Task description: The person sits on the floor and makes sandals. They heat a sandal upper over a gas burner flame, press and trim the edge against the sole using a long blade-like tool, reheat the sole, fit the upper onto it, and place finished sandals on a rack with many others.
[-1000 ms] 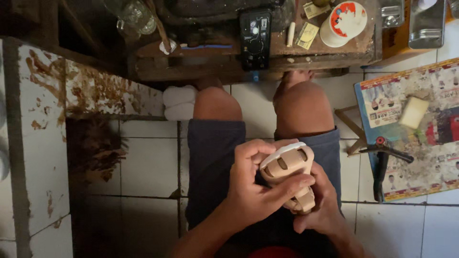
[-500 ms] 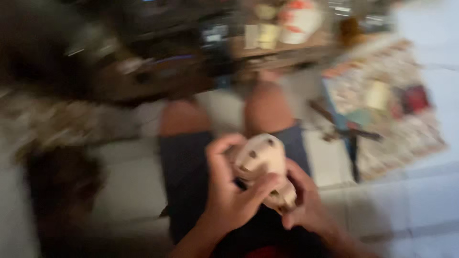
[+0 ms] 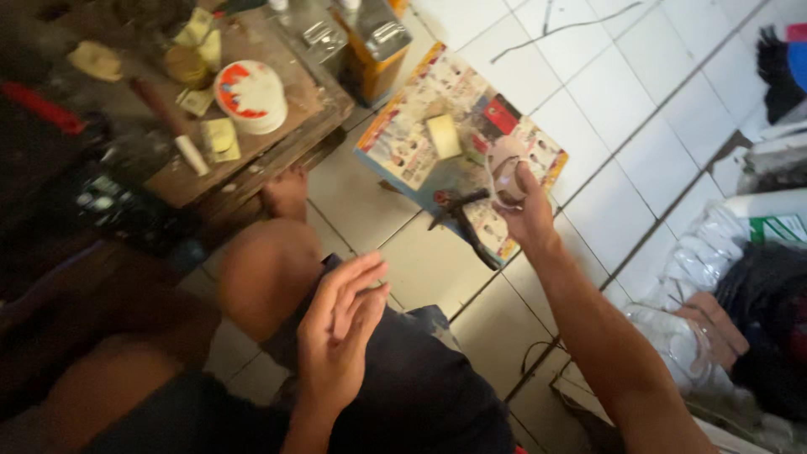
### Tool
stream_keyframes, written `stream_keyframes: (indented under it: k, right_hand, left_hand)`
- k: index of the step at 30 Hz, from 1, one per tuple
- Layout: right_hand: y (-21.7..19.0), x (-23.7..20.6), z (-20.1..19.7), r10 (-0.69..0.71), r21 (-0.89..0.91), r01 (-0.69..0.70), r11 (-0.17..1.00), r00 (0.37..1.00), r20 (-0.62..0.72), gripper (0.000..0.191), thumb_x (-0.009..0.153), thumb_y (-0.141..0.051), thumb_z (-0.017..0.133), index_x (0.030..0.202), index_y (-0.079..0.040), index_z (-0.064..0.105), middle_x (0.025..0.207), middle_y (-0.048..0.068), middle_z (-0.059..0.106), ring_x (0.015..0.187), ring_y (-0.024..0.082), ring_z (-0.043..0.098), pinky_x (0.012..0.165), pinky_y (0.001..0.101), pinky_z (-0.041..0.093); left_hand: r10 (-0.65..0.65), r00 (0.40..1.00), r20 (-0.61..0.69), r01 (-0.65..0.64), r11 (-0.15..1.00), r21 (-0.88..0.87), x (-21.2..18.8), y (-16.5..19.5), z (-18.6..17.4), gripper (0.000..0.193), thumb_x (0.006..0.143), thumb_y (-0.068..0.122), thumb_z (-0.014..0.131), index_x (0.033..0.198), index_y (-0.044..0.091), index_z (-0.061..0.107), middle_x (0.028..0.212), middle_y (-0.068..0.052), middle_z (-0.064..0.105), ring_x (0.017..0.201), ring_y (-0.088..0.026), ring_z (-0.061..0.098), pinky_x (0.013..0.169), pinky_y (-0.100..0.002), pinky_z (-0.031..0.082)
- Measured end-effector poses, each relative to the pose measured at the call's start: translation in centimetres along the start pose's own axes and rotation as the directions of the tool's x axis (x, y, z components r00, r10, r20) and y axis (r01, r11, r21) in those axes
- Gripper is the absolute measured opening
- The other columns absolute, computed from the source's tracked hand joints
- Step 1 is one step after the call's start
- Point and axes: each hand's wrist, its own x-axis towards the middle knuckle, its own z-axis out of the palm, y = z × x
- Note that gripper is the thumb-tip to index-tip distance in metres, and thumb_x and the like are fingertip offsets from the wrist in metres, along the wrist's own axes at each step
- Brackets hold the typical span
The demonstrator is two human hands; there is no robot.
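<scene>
My right hand (image 3: 523, 210) is stretched out over a colourful printed sheet (image 3: 403, 143) on the white tiled floor and grips a pale, rounded wooden piece (image 3: 505, 171). My left hand (image 3: 338, 329) hovers open above my lap, fingers apart, holding nothing. Dark pliers (image 3: 461, 220) lie on the sheet just left of my right hand. A pale yellow block (image 3: 444, 136) rests on the sheet further away.
A low wooden table (image 3: 252, 151) at upper left carries a round white and red tin (image 3: 250, 96), small yellow pads and a stick-like tool. A metal can (image 3: 378, 42) stands behind the sheet. Plastic bags and dark cloth (image 3: 740, 277) pile up on the right.
Both hands held the wooden piece over my lap before. Now my right hand has carried it out to the printed sheet, my left hand has let go, and the view has swung right.
</scene>
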Motion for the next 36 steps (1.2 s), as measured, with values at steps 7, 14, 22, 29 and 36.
stream_keyframes:
  k: [7, 14, 22, 29, 36]
  right_hand:
    - [-1.2, 2.2, -4.8, 0.08, -0.422, -0.088, 0.902, 0.996, -0.037, 0.051, 0.094, -0.041, 0.058, 0.134, -0.008, 0.061, 0.133, 0.009, 0.06, 0.1, 0.031, 0.066, 0.081, 0.0412, 0.056]
    - [-3.2, 2.3, -6.4, -0.372, -0.783, 0.236, 0.575, 0.928, 0.007, 0.086, 0.077, -0.025, 0.086, 0.146, 0.005, 0.045, 0.125, 0.021, 0.062, 0.109, 0.025, 0.063, 0.086, 0.0337, 0.053]
    - [-2.7, 3.1, -7.0, -0.317, -0.845, 0.209, 0.492, 0.947, 0.05, 0.078, 0.075, -0.029, 0.087, 0.138, 0.006, 0.055, 0.121, 0.021, 0.065, 0.107, 0.028, 0.066, 0.086, 0.0364, 0.055]
    - [-0.3, 1.9, -5.7, -0.055, -0.183, 0.081, 0.98, 0.989, 0.14, 0.054, 0.099, -0.046, 0.057, 0.13, -0.001, 0.061, 0.108, 0.01, 0.073, 0.091, 0.022, 0.07, 0.076, 0.0355, 0.057]
    - [0.9, -8.0, 2.9, -0.224, 0.62, -0.616, 0.487, 0.597, 0.77, 0.058, 0.114, -0.039, 0.046, 0.153, 0.005, 0.039, 0.113, 0.011, 0.066, 0.103, 0.022, 0.069, 0.094, 0.0389, 0.058]
  left_hand:
    - [0.111, 0.993, 0.034, -0.114, 0.872, 0.476, 0.3, 0.4, 2.1, 0.032, 0.096, 0.007, 0.067, 0.126, -0.004, 0.065, 0.116, -0.016, 0.076, 0.107, -0.022, 0.076, 0.093, -0.033, 0.059]
    - [0.255, 0.961, 0.112, -0.268, 0.737, 0.621, 0.3, 1.0, 3.2, 0.028, 0.096, 0.008, 0.068, 0.122, -0.003, 0.068, 0.112, -0.016, 0.077, 0.103, -0.023, 0.078, 0.09, -0.033, 0.06]
    - [0.282, 0.951, 0.129, -0.297, 0.714, 0.634, -0.3, 1.0, 3.2, 0.026, 0.097, 0.008, 0.068, 0.12, -0.003, 0.068, 0.112, -0.016, 0.076, 0.101, -0.023, 0.077, 0.088, -0.033, 0.061]
    - [0.329, 0.931, 0.156, -0.345, 0.663, 0.664, -0.7, 0.6, 3.2, 0.024, 0.096, 0.008, 0.069, 0.117, -0.002, 0.068, 0.109, -0.016, 0.076, 0.097, -0.024, 0.077, 0.085, -0.033, 0.06]
    - [0.13, 0.99, 0.05, -0.139, 0.877, 0.461, 0.7, 0.5, 3.1, 0.029, 0.097, 0.013, 0.067, 0.122, -0.002, 0.066, 0.11, -0.011, 0.077, 0.099, -0.018, 0.077, 0.086, -0.031, 0.062]
